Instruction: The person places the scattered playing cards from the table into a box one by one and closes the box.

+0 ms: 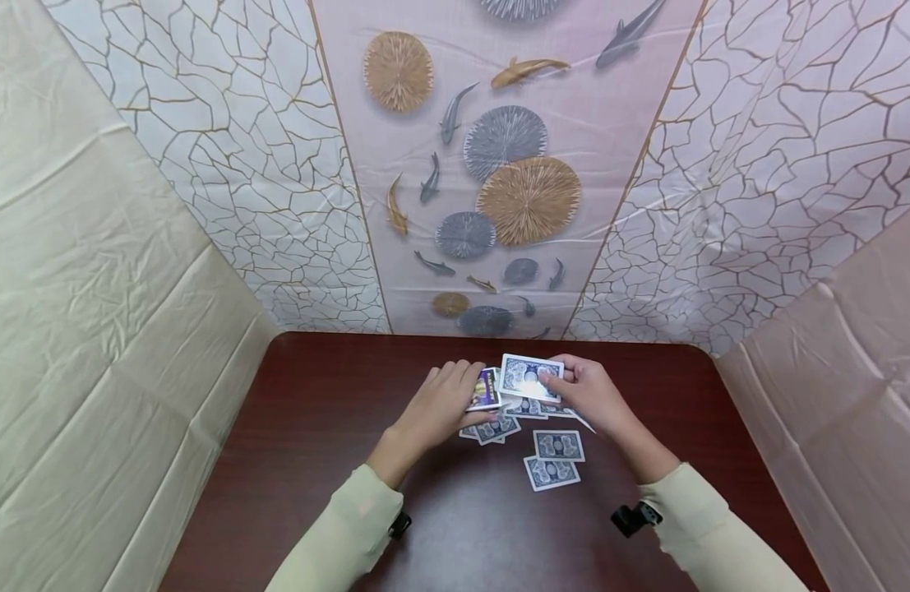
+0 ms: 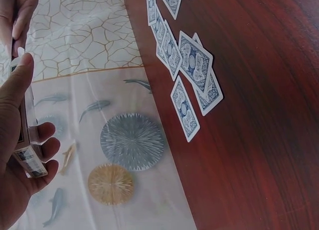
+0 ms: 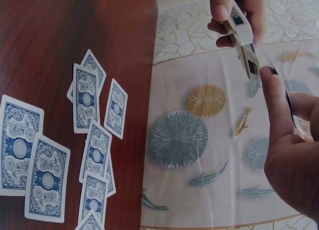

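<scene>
My left hand [image 1: 443, 399] grips a playing-card box [image 1: 486, 389], thumb on one side and fingers curled round the other. Its end facing the right hand has the flap raised, as the right wrist view shows. Between thumb and fingers, my right hand [image 1: 593, 396] pinches a playing card [image 1: 521, 374] with its blue patterned back up, held close beside the box. Whether more cards lie under it I cannot tell. Below both hands, several blue-backed cards [image 3: 86, 98] lie scattered and overlapping on the table.
Nearer the body, two overlapping cards [image 1: 552, 474] lie face down on the dark red-brown table [image 1: 314, 493]. A patterned cloth backdrop [image 1: 499, 279] rises behind the table's far edge. Pale cloth walls [image 1: 92, 329] stand at both sides.
</scene>
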The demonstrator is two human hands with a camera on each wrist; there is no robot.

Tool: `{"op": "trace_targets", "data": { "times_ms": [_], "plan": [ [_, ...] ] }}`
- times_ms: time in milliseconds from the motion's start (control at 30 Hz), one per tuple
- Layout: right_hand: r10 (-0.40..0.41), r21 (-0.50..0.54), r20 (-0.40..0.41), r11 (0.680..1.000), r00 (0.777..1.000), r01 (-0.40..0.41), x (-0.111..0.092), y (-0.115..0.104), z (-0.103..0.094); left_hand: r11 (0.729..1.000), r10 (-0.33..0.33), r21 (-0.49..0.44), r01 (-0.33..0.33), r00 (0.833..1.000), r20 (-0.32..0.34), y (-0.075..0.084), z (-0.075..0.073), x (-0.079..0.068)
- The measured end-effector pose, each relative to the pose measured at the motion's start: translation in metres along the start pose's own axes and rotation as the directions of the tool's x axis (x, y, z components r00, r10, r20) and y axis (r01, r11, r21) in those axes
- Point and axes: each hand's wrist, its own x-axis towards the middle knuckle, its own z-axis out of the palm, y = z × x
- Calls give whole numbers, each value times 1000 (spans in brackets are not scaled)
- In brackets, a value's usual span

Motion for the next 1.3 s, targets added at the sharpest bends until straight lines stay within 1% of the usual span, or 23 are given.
{"op": "trace_targets", "data": {
  "times_ms": [200,367,533,633,733,867,967,1100,1300],
  "plan": [
    [-13,-28,-14,1000,1000,12,1,0,3,1000,-10,-6,10,1000,25,2,-2,3],
    [-3,-63,-5,998,1000,2,2,1,5,1000,-14,-4,14,999,43,2,-3,5],
    [-13,-112,16,994,1000,15,3,-1,5,1000,-10,17,9,998,56,2,-3,7],
    [-8,-131,45,991,999,14,5,-1,4,999,-4,32,2,998,57,2,-3,8],
    [13,-131,77,991,997,-3,7,-1,2,999,3,42,-6,998,58,2,-3,9],
    [20,-136,115,991,993,-4,10,-1,-2,999,12,44,-15,998,63,2,-3,10],
    [9,-119,147,993,989,8,13,-1,-3,999,13,41,-16,998,65,3,-2,11],
    [11,-103,167,995,986,6,15,-2,-2,999,13,38,-16,998,61,5,-2,11],
    [16,-136,136,991,991,3,15,-4,1,999,13,46,-17,997,77,7,-2,12]
  ]
}}
